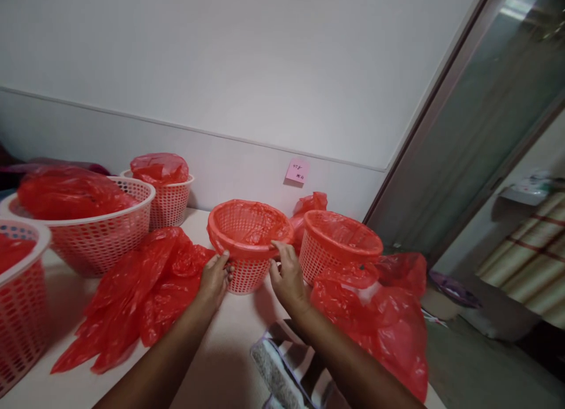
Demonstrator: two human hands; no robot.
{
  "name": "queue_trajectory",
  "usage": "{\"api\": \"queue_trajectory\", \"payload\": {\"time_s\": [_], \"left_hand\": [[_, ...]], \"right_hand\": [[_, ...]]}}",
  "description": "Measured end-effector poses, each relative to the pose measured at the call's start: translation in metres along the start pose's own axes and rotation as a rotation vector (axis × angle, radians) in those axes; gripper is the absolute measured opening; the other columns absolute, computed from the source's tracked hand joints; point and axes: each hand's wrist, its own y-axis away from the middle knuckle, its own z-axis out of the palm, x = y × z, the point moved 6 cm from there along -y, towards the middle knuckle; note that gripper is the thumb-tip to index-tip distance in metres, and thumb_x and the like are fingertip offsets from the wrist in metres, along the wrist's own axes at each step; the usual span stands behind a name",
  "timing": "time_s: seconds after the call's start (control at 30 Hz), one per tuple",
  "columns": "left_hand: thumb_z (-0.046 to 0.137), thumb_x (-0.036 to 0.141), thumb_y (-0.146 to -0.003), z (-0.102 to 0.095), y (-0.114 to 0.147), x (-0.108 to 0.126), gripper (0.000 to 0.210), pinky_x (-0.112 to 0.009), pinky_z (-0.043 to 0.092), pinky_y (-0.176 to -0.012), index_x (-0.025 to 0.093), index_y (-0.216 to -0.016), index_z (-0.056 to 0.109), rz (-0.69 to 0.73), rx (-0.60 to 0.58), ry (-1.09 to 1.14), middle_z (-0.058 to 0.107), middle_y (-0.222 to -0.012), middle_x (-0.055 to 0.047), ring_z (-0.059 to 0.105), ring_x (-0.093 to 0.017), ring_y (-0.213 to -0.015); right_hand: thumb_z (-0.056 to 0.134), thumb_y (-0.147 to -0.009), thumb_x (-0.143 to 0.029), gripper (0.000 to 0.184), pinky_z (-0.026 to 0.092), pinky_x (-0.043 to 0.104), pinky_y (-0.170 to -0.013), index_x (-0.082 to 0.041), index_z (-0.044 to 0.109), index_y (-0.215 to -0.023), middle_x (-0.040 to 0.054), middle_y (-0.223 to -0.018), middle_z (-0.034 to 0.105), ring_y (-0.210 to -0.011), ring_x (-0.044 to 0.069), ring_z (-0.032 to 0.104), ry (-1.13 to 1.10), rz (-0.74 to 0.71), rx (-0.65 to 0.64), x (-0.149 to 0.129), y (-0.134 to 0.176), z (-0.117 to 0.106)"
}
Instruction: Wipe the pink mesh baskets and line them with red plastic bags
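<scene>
In the middle stands a small lattice plastic basket (pixel 247 276), lined with a red plastic bag (pixel 249 245) whose edge is folded over the rim. My left hand (pixel 215 278) is closed at the left front, thumb and fingers pinching the bag's edge just under the rim. At the right front my right hand (pixel 286 275) grips the same folded edge, its index finger lying on top of the rim. The basket sits upright between both hands. Left of my left hand lies a loose, crumpled red plastic bag (pixel 148 291).
To the right stands another lined basket (pixel 318 247), with red bags (pixel 384 315) heaped before it. White-rimmed baskets (pixel 101 220) holding red plastic stand on the left. A pink note (pixel 297 170) is stuck to the wall. Striped fabric (pixel 293 362) lies at the front.
</scene>
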Motion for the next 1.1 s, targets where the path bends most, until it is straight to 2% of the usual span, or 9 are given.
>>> {"api": "queue_trajectory", "payload": {"time_s": [0.13,0.33,0.5,0.6,0.7,0.77,0.87,0.97,1.1], "left_hand": [[0.059,0.031,-0.090,-0.003,0.001,-0.005,0.018,-0.019,0.045,-0.046,0.013,-0.091,0.060,-0.048,0.009,-0.046,0.059,-0.074,0.003,0.052,-0.006,-0.054],[0.059,0.030,-0.090,-0.006,0.004,-0.010,0.017,-0.019,0.045,-0.047,0.013,-0.093,0.060,-0.076,0.015,-0.091,0.059,-0.077,0.002,0.053,-0.007,-0.056],[0.056,0.027,-0.092,-0.007,0.002,-0.008,0.013,-0.019,0.043,-0.046,0.014,-0.092,0.058,-0.056,-0.004,-0.114,0.060,-0.078,0.002,0.055,-0.007,-0.057],[0.053,0.029,-0.091,-0.015,-0.002,-0.012,0.015,-0.021,0.045,-0.049,0.015,-0.095,0.057,-0.040,-0.024,-0.165,0.063,-0.083,-0.001,0.059,-0.009,-0.061],[0.057,0.036,-0.084,-0.038,-0.002,-0.024,0.022,-0.023,0.045,-0.049,0.017,-0.095,0.057,-0.026,-0.030,-0.288,0.066,-0.087,-0.003,0.061,-0.011,-0.059],[0.061,0.047,-0.078,-0.063,0.006,-0.036,0.031,-0.024,0.043,-0.046,0.018,-0.086,0.057,-0.012,-0.030,-0.409,0.065,-0.075,-0.002,0.057,-0.012,-0.052],[0.064,0.054,-0.073,-0.107,0.034,-0.050,0.035,-0.024,0.038,-0.046,0.020,-0.073,0.056,0.033,-0.065,-0.592,0.057,-0.061,0.002,0.051,-0.013,-0.049],[0.066,0.051,-0.073,-0.151,0.069,-0.055,0.031,-0.025,0.043,-0.061,0.021,-0.067,0.058,0.083,-0.102,-0.746,0.057,-0.064,0.002,0.054,-0.015,-0.064],[0.049,0.053,-0.086,-0.183,0.099,-0.057,0.031,-0.028,0.046,-0.074,0.026,-0.079,0.060,0.125,-0.256,-1.115,0.064,-0.080,-0.001,0.059,-0.019,-0.077]], "right_hand": [[0.043,-0.084,-0.015,0.035,0.052,0.034,-0.082,-0.018,0.058,-0.116,0.0096,-0.109,0.060,-0.096,0.019,0.060,-0.169,0.192,0.114,0.023,0.015,-0.005],[0.054,-0.070,-0.025,0.038,0.052,0.033,-0.073,-0.017,0.058,-0.107,0.0099,-0.103,0.066,-0.090,0.021,0.064,-0.573,0.673,0.220,0.079,0.007,0.000],[0.053,-0.063,-0.026,0.047,0.051,0.028,-0.070,-0.018,0.055,-0.110,0.0059,-0.096,0.068,-0.084,0.017,0.067,-0.656,0.700,0.198,0.103,-0.018,-0.001],[0.052,-0.065,-0.027,0.041,0.051,0.027,-0.062,-0.017,0.055,-0.105,0.0051,-0.091,0.066,-0.075,0.016,0.066,-0.613,0.729,0.203,0.107,-0.009,-0.001],[0.051,-0.068,-0.029,0.029,0.048,0.027,-0.054,-0.017,0.058,-0.094,0.0019,-0.076,0.062,-0.063,0.016,0.061,-0.546,0.709,0.150,0.095,0.014,0.007],[0.054,-0.070,-0.028,0.030,0.048,0.028,-0.057,-0.017,0.061,-0.097,-0.0006,-0.071,0.060,-0.062,0.016,0.060,-0.528,0.638,0.088,0.076,0.027,0.013],[0.054,-0.077,-0.024,0.042,0.050,0.030,-0.072,-0.020,0.058,-0.119,0.0003,-0.081,0.063,-0.073,0.016,0.061,-0.372,0.369,-0.009,0.040,0.024,0.014],[0.049,-0.083,-0.020,0.052,0.048,0.034,-0.084,-0.021,0.046,-0.135,0.0065,-0.102,0.066,-0.088,0.019,0.062,-0.067,0.135,-0.100,0.017,0.002,0.012],[0.057,-0.079,-0.021,0.046,0.046,0.032,-0.076,-0.021,0.054,-0.125,0.0069,-0.096,0.069,-0.084,0.022,0.065,0.121,0.242,-0.238,0.028,-0.023,0.020]]}}
